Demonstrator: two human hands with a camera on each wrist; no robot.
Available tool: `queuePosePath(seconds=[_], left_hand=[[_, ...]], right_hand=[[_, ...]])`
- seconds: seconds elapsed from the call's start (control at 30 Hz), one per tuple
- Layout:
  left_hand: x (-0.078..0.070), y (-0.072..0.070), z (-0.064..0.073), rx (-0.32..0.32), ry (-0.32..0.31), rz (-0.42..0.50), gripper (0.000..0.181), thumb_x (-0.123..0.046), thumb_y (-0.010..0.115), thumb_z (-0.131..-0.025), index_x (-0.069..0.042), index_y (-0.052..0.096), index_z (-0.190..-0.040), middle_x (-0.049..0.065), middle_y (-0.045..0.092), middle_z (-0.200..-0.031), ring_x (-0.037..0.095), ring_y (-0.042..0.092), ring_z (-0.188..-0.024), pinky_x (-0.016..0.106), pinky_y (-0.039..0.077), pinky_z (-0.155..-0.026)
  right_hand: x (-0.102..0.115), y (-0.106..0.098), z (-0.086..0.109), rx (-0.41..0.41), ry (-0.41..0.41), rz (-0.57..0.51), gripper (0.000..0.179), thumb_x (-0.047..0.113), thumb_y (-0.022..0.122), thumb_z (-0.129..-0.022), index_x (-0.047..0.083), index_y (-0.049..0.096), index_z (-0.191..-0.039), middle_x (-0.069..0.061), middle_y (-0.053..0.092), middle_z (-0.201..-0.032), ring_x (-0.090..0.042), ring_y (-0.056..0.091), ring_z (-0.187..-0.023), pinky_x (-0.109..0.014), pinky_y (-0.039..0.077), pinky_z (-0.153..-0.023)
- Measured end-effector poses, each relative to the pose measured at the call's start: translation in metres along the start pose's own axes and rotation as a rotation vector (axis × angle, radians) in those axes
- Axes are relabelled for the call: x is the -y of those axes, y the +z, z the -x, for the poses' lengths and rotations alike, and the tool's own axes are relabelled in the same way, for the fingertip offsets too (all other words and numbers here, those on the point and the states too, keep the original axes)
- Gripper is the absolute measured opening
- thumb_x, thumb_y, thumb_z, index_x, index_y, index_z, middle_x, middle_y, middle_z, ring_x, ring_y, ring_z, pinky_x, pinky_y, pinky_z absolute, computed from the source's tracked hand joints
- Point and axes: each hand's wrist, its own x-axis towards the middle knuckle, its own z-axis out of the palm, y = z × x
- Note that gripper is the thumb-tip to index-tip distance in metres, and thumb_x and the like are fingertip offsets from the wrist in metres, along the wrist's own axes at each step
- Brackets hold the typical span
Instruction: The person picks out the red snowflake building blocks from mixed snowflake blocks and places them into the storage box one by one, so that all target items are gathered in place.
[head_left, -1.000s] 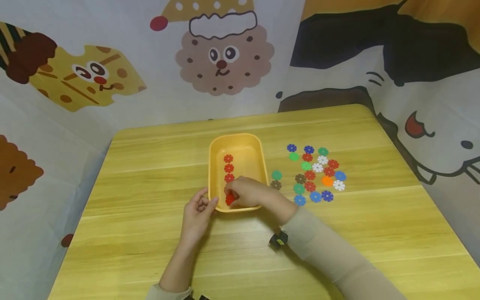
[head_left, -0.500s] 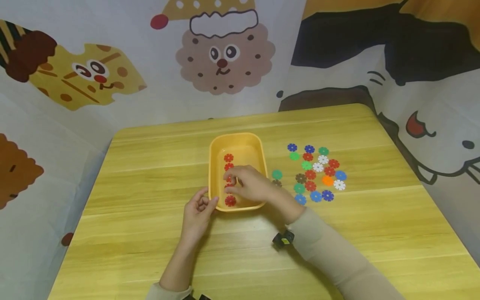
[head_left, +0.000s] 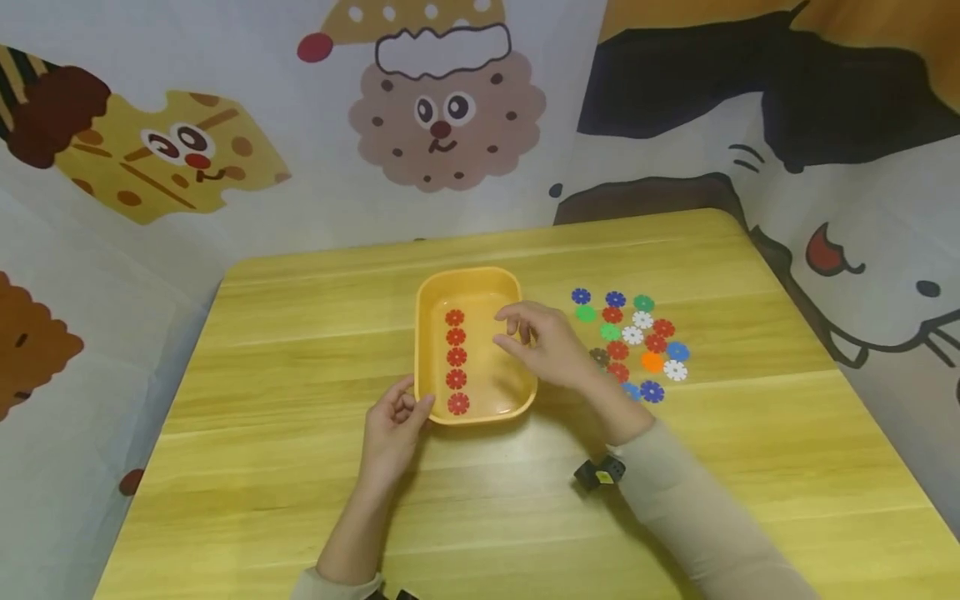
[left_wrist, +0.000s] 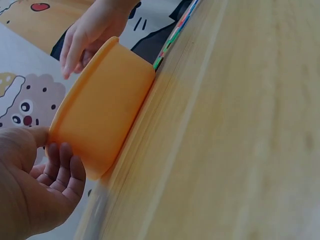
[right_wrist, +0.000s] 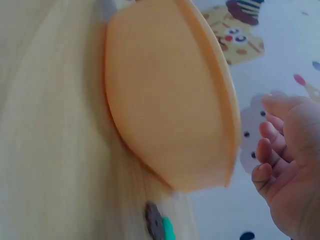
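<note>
A yellow plastic tray [head_left: 472, 271] stands on the table. Inside, several red snowflake discs [head_left: 456, 357] lie flat in a straight row along its left side. My left hand [head_left: 393, 429] grips the front left corner, thumb over the rim and fingers curled against the outer wall, as the left wrist view shows on the tray [left_wrist: 107, 105]. Over the tray's right rim hovers my right hand [head_left: 551, 343], thumb and fingers apart and holding nothing. The right wrist view catches a brown disc [right_wrist: 154, 221] and a green disc [right_wrist: 168, 230] beside the tray; in the head view that hand hides them.
Right of the tray, loose snowflake discs are scattered on the wooden table [head_left: 300, 350]: blue ones [head_left: 652, 392], white ones [head_left: 633, 335], an orange one [head_left: 652, 362], green and red ones. A cartoon-printed cloth [head_left: 300, 208] hangs behind the table.
My right hand has let go of the nearest red disc in the row, lifted away, and moved right to the tray's far side. My left hand stays on the corner.
</note>
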Motion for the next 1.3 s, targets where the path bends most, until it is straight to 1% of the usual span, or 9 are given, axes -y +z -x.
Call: queuePosePath(seconds=[0.2,0.3,0.5,0.6,0.77,0.87,1.07,1.13,1.3], left_hand=[[-0.002,-0.001,0.0,-0.003,-0.027,-0.005,0.04,-0.013,0.072,-0.095,-0.004,0.062,-0.133,0.014,0.064,-0.086,0.015,0.063,-0.073,0.024,0.059,-0.067],[-0.004,-0.001,0.0,0.0,-0.03,-0.006,0.04,-0.013,0.072,-0.096,-0.003,0.062,-0.133,0.014,0.064,-0.086,0.015,0.063,-0.074,0.024,0.058,-0.067],[-0.005,-0.002,0.001,-0.002,-0.041,0.006,0.039,-0.011,0.072,-0.095,-0.002,0.062,-0.132,0.009,0.062,-0.084,0.015,0.061,-0.072,0.023,0.058,-0.065],[-0.004,-0.002,0.0,-0.001,-0.036,0.008,0.039,-0.01,0.072,-0.095,-0.002,0.062,-0.132,0.008,0.062,-0.083,0.014,0.06,-0.071,0.022,0.057,-0.064],[-0.003,-0.001,0.0,-0.001,-0.024,0.006,0.038,-0.01,0.072,-0.096,-0.002,0.062,-0.131,0.008,0.061,-0.082,0.014,0.059,-0.07,0.021,0.055,-0.061],[-0.003,-0.001,-0.001,-0.004,-0.026,0.006,0.038,-0.011,0.072,-0.096,-0.002,0.062,-0.131,0.008,0.061,-0.083,0.014,0.059,-0.07,0.021,0.055,-0.062],[-0.002,0.0,-0.001,-0.006,-0.029,0.007,0.038,-0.011,0.072,-0.095,-0.002,0.062,-0.131,0.008,0.061,-0.083,0.014,0.061,-0.071,0.022,0.056,-0.063],[-0.002,0.0,-0.001,-0.004,-0.03,0.006,0.039,-0.011,0.072,-0.096,-0.002,0.062,-0.132,0.007,0.061,-0.083,0.014,0.061,-0.072,0.022,0.056,-0.064],[-0.003,0.0,-0.001,0.0,-0.026,0.003,0.039,-0.012,0.072,-0.096,-0.002,0.062,-0.132,0.007,0.062,-0.083,0.014,0.061,-0.072,0.022,0.056,-0.065]], right_hand=[[-0.013,-0.023,0.006,-0.04,0.038,0.003,0.028,0.012,0.076,-0.092,0.0,0.068,-0.116,-0.002,0.062,-0.088,-0.015,0.054,-0.069,-0.026,0.047,-0.057],[-0.018,-0.033,0.011,-0.044,0.067,0.014,0.027,0.013,0.075,-0.093,0.001,0.068,-0.116,-0.003,0.062,-0.09,-0.015,0.053,-0.07,-0.027,0.046,-0.058],[-0.029,-0.051,0.021,-0.04,0.108,0.062,0.026,0.017,0.074,-0.094,0.004,0.069,-0.116,-0.003,0.064,-0.091,-0.016,0.055,-0.072,-0.027,0.047,-0.06],[-0.035,-0.059,0.025,-0.028,0.133,0.093,0.026,0.02,0.073,-0.095,0.004,0.069,-0.116,-0.003,0.065,-0.093,-0.015,0.056,-0.073,-0.027,0.048,-0.06],[-0.045,-0.072,0.033,0.0,0.179,0.148,0.028,0.021,0.071,-0.097,0.002,0.069,-0.118,-0.006,0.068,-0.098,-0.018,0.06,-0.078,-0.031,0.051,-0.065],[-0.052,-0.078,0.04,0.023,0.225,0.176,0.03,0.021,0.07,-0.098,0.001,0.068,-0.12,-0.007,0.068,-0.1,-0.02,0.059,-0.081,-0.033,0.051,-0.066],[-0.061,-0.088,0.053,0.057,0.338,0.169,0.034,0.018,0.071,-0.097,0.001,0.065,-0.127,-0.009,0.067,-0.11,-0.022,0.057,-0.084,-0.033,0.05,-0.06],[-0.064,-0.091,0.057,0.068,0.352,0.168,0.034,0.017,0.071,-0.097,0.0,0.065,-0.126,-0.011,0.067,-0.112,-0.023,0.058,-0.085,-0.032,0.051,-0.06],[-0.07,-0.097,0.064,0.111,0.381,0.176,0.028,0.012,0.073,-0.095,-0.001,0.067,-0.119,-0.013,0.066,-0.107,-0.025,0.059,-0.086,-0.029,0.054,-0.062]])
